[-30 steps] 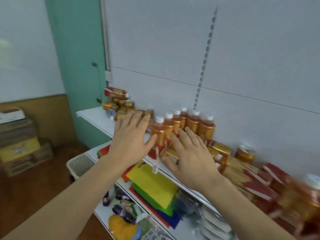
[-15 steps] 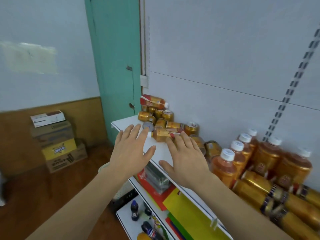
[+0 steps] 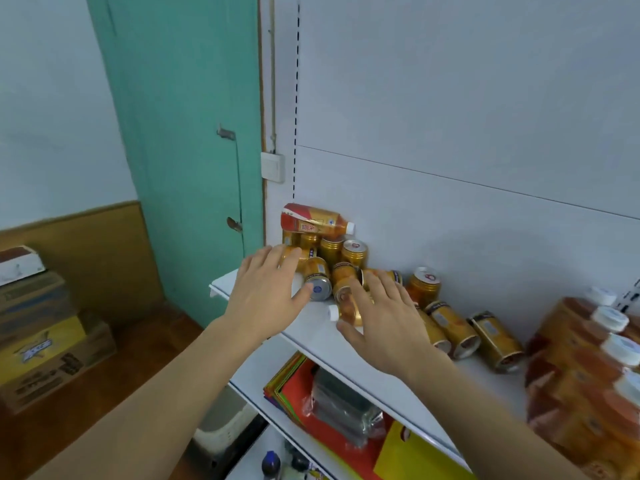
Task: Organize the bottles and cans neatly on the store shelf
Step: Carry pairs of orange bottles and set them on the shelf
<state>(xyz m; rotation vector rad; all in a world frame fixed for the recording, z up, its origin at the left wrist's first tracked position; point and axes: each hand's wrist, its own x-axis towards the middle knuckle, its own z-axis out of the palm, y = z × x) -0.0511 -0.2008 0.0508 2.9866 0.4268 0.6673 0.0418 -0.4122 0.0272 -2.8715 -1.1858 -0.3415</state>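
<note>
The hands (image 3: 325,303) hide part of the can pile (image 3: 329,261); upright bottles (image 3: 588,368) blur, cut off right.

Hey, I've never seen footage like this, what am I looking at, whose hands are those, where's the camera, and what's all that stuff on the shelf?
There is no machine here. The camera sits on a person's head and looks forward and down, so the two bare arms are that person's own. The left hand and right hand reach out with straight fingers over a white store shelf; neither grips anything. On the shelf is a messy pile of gold cans, some upright and some on their sides. One bottle lies across the top of the pile, and another fallen bottle lies partly under the right hand. Three more toppled cans lie to the right, and white-capped bottles stand at the far right.
</note>
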